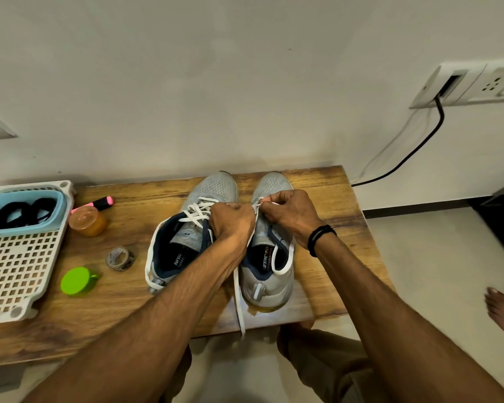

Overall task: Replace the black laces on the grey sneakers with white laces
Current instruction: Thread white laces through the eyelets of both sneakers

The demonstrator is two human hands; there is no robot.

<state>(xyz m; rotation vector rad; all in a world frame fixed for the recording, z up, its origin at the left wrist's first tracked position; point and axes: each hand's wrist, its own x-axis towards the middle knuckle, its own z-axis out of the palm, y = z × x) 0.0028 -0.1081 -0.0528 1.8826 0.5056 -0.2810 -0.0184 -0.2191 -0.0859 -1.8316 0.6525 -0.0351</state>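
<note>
Head view: the right hand (290, 213) pinches the white lace (239, 301) in a narrow grip above the right sneaker (269, 286). Just beside that grip, the left hand (233, 221) curls round the same lace.

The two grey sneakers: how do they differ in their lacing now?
The left sneaker has its white lace crossed through several rows; the right sneaker has a loose lace, one end hanging past the table edge. The right hand pinches the loose lace only. Both sneakers are grey with dark lining.
</note>
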